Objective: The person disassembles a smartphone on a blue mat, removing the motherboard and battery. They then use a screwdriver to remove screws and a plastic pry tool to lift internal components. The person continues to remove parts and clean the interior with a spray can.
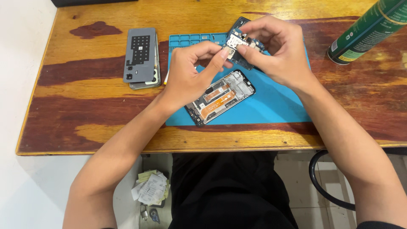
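1. Where the wooden desk (pixel 85 106) nears its left edge, a grey phone back cover (pixel 140 54) lies flat on top of a second phone part (pixel 148 82), with its inner side and a black patch facing up.
2. Just right of that stack, a blue work mat (pixel 271 101) covers the middle of the desk, and its small tray compartments run along its far edge.
3. Above the mat, the left hand (pixel 186 78) has its grip pressed together, thumb and forefinger pinching a small metal part (pixel 229 53) on the circuit board.
4. On the mat below the hands, an opened phone frame (pixel 220 98) lies slanted and shows an orange flex cable inside.
5. Meeting the left hand above the mat, the right hand (pixel 277 53) has its grip closed on the circuit board (pixel 239 40), holding it up off the mat.
6. At the far right corner of the desk, a green spray can (pixel 366 32) lies tilted, well apart from the hands.
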